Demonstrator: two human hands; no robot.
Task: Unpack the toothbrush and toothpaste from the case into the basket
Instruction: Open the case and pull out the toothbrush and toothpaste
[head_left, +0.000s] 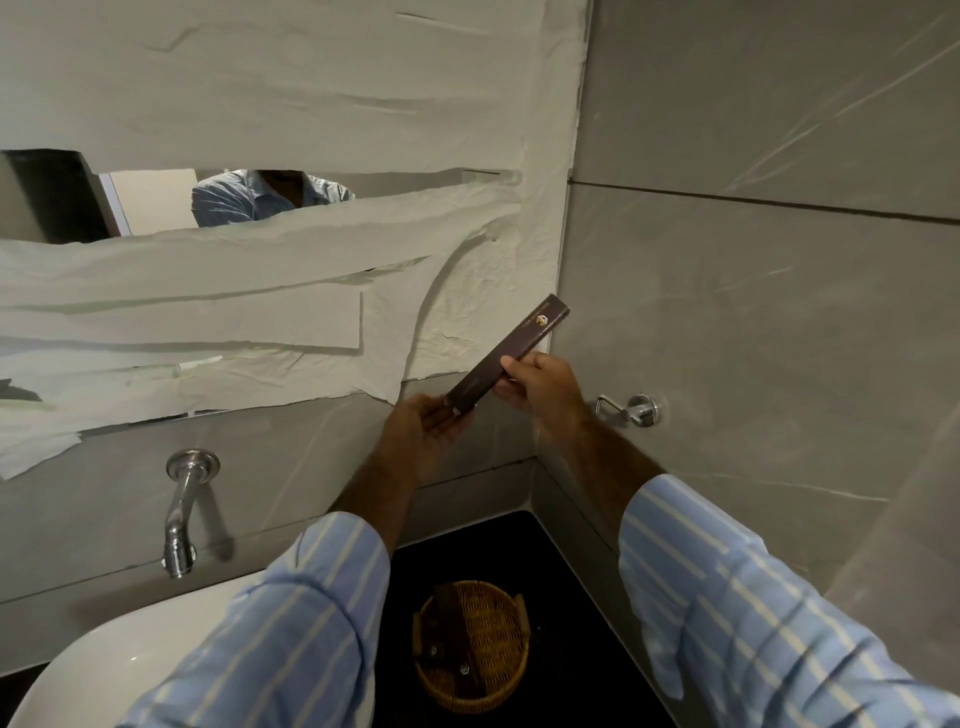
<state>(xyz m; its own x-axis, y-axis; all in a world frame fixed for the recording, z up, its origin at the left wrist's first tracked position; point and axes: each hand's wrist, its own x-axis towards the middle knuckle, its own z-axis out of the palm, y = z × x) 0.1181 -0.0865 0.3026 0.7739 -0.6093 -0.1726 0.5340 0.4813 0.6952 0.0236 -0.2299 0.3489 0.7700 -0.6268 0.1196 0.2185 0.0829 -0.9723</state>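
Note:
A long, slim dark-brown case (511, 353) with a small gold emblem is held up in front of the wall corner, tilted up to the right. My left hand (426, 434) grips its lower end. My right hand (540, 387) pinches its middle from the right side. Far below, a round wicker basket (506, 678) stands on the black counter, with a few dark flat packets lying in it. No toothbrush or toothpaste is visible outside the case.
A white basin (104, 670) sits at lower left under a chrome wall tap (182, 519). A chrome holder (631, 410) juts from the right wall. The mirror above is mostly covered with paper strips. Grey tiled walls meet in the corner.

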